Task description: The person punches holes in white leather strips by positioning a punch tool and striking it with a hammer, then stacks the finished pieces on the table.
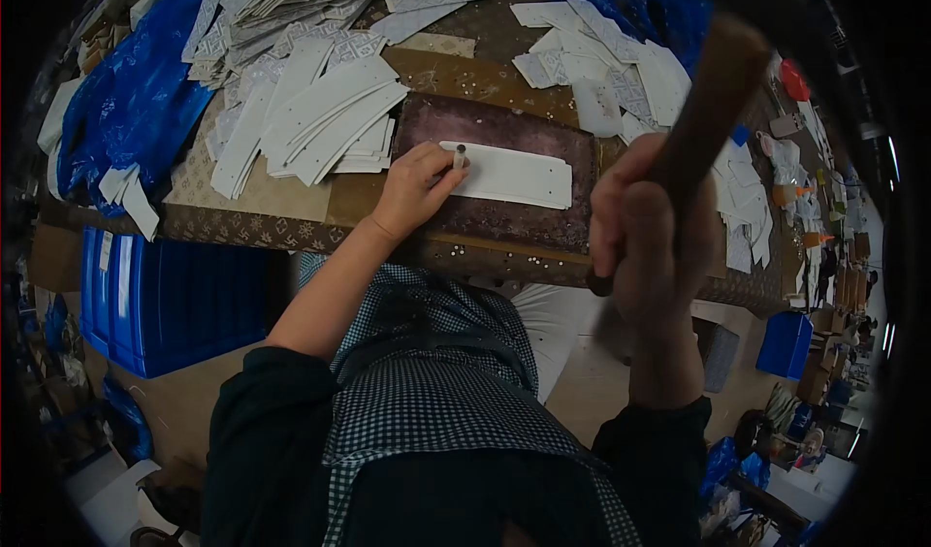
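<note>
My left hand (419,186) pinches a short metal hole punch (460,157), held upright on the left end of a white strip stack (514,176). Small dark holes show near the stack's right end. Beneath it lies a dark reddish pad (524,219). My right hand (652,222) grips the wooden handle of a hammer (716,101), raised to the right of the pad and close to the camera. The hammer's dark head is blurred at the top edge of the view.
Fanned white strips (325,120) lie left of the pad, with patterned pieces (281,4) behind them. More pieces (630,52) sit at the back right. Blue plastic sheeting (136,91) drapes the left side. A blue bin (175,300) stands below the table edge (252,227). Small white discs dot the front.
</note>
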The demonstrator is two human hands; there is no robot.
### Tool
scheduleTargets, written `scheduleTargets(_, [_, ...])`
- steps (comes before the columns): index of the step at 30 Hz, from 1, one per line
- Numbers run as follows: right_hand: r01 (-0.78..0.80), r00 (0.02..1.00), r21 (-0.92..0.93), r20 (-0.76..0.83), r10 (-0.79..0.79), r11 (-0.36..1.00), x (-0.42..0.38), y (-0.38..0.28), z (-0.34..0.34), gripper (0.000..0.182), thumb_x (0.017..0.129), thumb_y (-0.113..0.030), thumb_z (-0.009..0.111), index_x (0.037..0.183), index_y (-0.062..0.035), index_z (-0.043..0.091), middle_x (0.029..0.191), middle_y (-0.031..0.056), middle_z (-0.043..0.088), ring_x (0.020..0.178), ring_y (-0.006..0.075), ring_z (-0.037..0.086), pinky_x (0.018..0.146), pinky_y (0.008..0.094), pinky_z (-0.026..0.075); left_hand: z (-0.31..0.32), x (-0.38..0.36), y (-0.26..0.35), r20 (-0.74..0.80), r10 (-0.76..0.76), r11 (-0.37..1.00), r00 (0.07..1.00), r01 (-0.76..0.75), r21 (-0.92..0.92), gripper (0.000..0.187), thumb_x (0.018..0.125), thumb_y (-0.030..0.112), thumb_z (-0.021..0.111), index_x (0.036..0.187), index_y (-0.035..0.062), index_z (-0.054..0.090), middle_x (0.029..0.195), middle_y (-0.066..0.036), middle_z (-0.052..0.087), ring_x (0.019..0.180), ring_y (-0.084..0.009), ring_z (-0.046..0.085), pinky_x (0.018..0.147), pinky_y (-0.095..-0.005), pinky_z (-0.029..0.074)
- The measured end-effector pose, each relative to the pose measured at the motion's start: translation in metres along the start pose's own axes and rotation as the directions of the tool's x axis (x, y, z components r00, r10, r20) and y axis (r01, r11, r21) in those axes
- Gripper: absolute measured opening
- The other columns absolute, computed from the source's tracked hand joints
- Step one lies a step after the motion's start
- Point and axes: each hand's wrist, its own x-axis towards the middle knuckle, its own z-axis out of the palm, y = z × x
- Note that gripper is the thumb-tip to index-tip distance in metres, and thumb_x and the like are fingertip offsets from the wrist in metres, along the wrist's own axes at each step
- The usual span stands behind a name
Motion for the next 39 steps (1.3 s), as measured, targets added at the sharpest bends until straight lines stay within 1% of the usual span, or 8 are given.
scheduleTargets(3, [-0.176, 0.944, -0.508, 0.156, 0.291, 0.843, -0.004, 0.030, 0.006, 0.024, 0.096, -0.020, 0.059, 0.099, 0.0018, 0.051, 0.069, 0.0138, 0.057, 0.060, 0.0219, 0.058, 0.058, 0.0370, 0.045, 0.001, -0.001, 0.000, -0.019, -0.006, 1.000, 1.000, 0.006, -0.021, 0.012, 0.083, 0.009, 0.071, 0.095, 0.0043, 0.071, 0.082, -0.007, 0.063, 0.071, -0.0208, 0.060, 0.063, -0.0296, 0.048])
scheduleTargets(6, [-0.315, 0.846, -0.542, 0.211, 0.489, 0.780, -0.004, 0.039, 0.005, 0.024, 0.094, -0.021, 0.060, 0.099, 0.0012, 0.053, 0.069, 0.0157, 0.057, 0.058, 0.0231, 0.057, 0.057, 0.0356, 0.044, 0.001, -0.001, -0.006, 0.000, 0.024, 1.000, 1.000, -0.024, 0.006, 0.012, 0.083, 0.009, 0.071, 0.094, 0.0044, 0.071, 0.082, -0.008, 0.063, 0.073, -0.0223, 0.060, 0.064, -0.0302, 0.049])
scheduleTargets(10, [-0.216, 0.966, -0.323, 0.065, 0.249, 0.921, 0.003, -0.004, 0.005, 0.024, 0.097, -0.023, 0.057, 0.096, 0.0007, 0.053, 0.067, 0.0062, 0.057, 0.056, 0.0129, 0.055, 0.051, 0.0290, 0.042, 0.002, -0.002, -0.006, -0.004, 0.030, 1.000, 1.000, -0.029, 0.008, 0.012, 0.083, 0.009, 0.071, 0.094, 0.0043, 0.071, 0.083, -0.008, 0.063, 0.075, -0.0230, 0.061, 0.065, -0.0304, 0.049])
scheduleTargets(13, [0.167, 0.986, 0.100, 0.004, -0.168, 0.981, 0.008, -0.026, -0.002, 0.022, 0.100, -0.024, 0.053, 0.101, -0.0016, 0.051, 0.070, -0.0003, 0.054, 0.051, 0.0032, 0.047, 0.045, 0.0195, 0.039, 0.003, -0.002, -0.007, 0.001, 0.031, 0.999, 1.000, -0.031, 0.016, 0.012, 0.084, 0.009, 0.071, 0.094, 0.0041, 0.070, 0.083, -0.009, 0.063, 0.075, -0.0234, 0.061, 0.066, -0.0309, 0.049])
scheduleTargets(16, [0.027, 0.996, -0.015, -0.085, -0.029, 1.000, -0.002, 0.006, 0.010, 0.022, 0.099, -0.023, 0.054, 0.099, -0.0009, 0.051, 0.069, 0.0049, 0.055, 0.053, 0.0091, 0.053, 0.047, 0.0264, 0.043, 0.001, -0.002, -0.004, 0.016, -0.010, 1.000, 1.000, 0.010, -0.007, 0.012, 0.084, 0.009, 0.071, 0.095, 0.0038, 0.070, 0.084, -0.009, 0.064, 0.076, -0.0238, 0.062, 0.067, -0.0317, 0.050])
scheduleTargets(19, [-0.223, 0.909, -0.570, 0.171, 0.380, 0.791, -0.020, 0.063, 0.001, 0.023, 0.097, -0.020, 0.057, 0.094, 0.0019, 0.049, 0.061, 0.0143, 0.051, 0.058, 0.0206, 0.055, 0.058, 0.0359, 0.045, 0.001, -0.004, -0.003, 0.016, 0.001, 1.000, 1.000, 0.000, -0.017, 0.012, 0.084, 0.010, 0.071, 0.094, 0.0036, 0.070, 0.083, -0.009, 0.063, 0.076, -0.0251, 0.062, 0.067, -0.0333, 0.050])
scheduleTargets(26, [-0.493, 0.857, 0.012, -0.168, 0.488, 0.870, -0.037, 0.104, -0.015, 0.028, 0.101, -0.027, 0.050, 0.098, 0.0001, 0.052, 0.081, 0.0080, 0.066, 0.048, 0.0089, 0.053, 0.044, 0.0249, 0.042, 0.002, 0.000, -0.001, 0.021, -0.017, 0.998, 1.000, 0.018, -0.060, 0.015, 0.084, 0.010, 0.070, 0.098, 0.0039, 0.069, 0.087, -0.010, 0.064, 0.077, -0.0257, 0.062, 0.067, -0.0337, 0.051])
scheduleTargets(39, [-0.353, 0.800, 0.213, -0.436, 0.412, 0.911, -0.052, 0.186, -0.009, 0.032, 0.102, -0.030, 0.050, 0.106, 0.0014, 0.050, 0.102, 0.0116, 0.071, 0.045, 0.0098, 0.052, 0.045, 0.0234, 0.045, 0.005, 0.006, -0.006, -0.051, -0.439, 0.859, 0.897, 0.402, -0.318, 0.018, 0.087, 0.012, 0.073, 0.081, 0.0010, 0.060, 0.073, 0.003, 0.059, 0.070, -0.0051, 0.053, 0.065, -0.0219, 0.045])
